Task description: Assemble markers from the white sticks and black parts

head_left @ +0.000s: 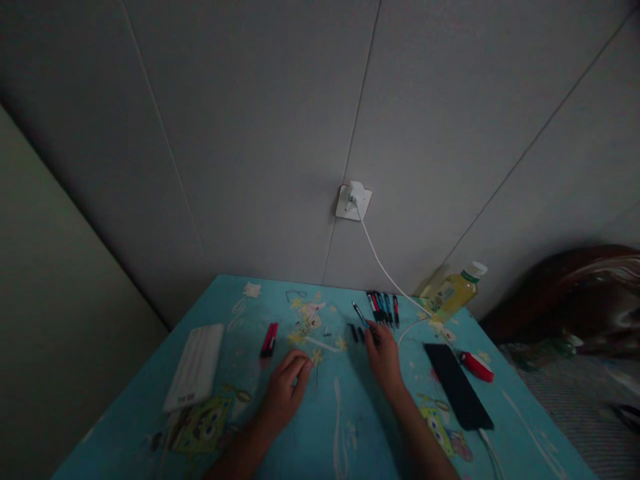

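My right hand [383, 353] is closed around the lower end of a blue pen [359, 312], whose tip points away toward the wall. Just left of those fingers lie short black pen parts [353, 333]. My left hand [289, 381] hovers over or rests on the tablecloth, fingers curled together; whether they pinch anything small is hidden. Beyond my right hand, several red, blue and black pens [384, 311] lie side by side. Pink-and-black pen pieces [269, 340] sit to the left of my left hand. A tiny part [327, 331] lies between the hands.
A blue cartoon-print tablecloth [320, 440] covers the table. At left is a flat white device [196, 367]. On the right are a black phone [457, 387] with a cable, a red object [477, 367] and a bottle of yellow liquid [456, 295]. A white cord [377, 259] runs from the wall socket [345, 203].
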`<state>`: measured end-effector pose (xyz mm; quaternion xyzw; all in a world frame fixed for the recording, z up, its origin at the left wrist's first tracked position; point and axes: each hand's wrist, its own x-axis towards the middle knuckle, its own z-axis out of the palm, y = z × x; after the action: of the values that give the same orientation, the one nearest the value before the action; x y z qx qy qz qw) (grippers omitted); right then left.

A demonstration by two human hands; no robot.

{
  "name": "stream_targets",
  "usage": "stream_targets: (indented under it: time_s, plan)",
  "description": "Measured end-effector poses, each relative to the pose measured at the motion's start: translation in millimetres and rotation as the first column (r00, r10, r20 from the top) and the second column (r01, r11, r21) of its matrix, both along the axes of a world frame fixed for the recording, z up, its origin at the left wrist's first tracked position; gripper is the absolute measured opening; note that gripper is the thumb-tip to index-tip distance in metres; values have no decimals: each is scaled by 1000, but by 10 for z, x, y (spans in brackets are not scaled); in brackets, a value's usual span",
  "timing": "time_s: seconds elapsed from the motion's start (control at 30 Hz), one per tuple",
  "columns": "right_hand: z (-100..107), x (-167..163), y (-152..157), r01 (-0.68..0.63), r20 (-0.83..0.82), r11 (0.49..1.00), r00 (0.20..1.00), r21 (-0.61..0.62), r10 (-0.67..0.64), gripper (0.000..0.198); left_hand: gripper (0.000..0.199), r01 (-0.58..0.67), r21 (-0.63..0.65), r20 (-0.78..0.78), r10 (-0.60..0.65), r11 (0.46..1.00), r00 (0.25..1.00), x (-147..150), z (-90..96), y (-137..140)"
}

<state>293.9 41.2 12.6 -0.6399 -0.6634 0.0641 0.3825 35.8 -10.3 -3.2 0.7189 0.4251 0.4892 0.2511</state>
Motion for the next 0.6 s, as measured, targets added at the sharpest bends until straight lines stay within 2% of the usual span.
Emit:
stream_targets:
  time_s: [0.13, 0.23, 0.43, 0.6]
  plan:
    - [87, 413, 190, 106, 115, 992, 989, -75, -97, 39, 24, 49, -29, -54, -51, 998, 997, 28, 27, -34]
    - [120, 567, 257, 176, 208, 974, 967, -142, -144, 37, 25, 68, -45, -109, -73, 997, 991, 25, 29, -44]
    - [91, 539, 374, 275, 351, 941, 916, -196, -195, 37, 24, 215, -10, -303, -208, 977, 930, 34, -4, -86]
    - [57, 544, 606, 379, 433, 897, 865, -230, -255, 37, 24, 229, 14, -386, -206, 973, 899, 35, -26, -93]
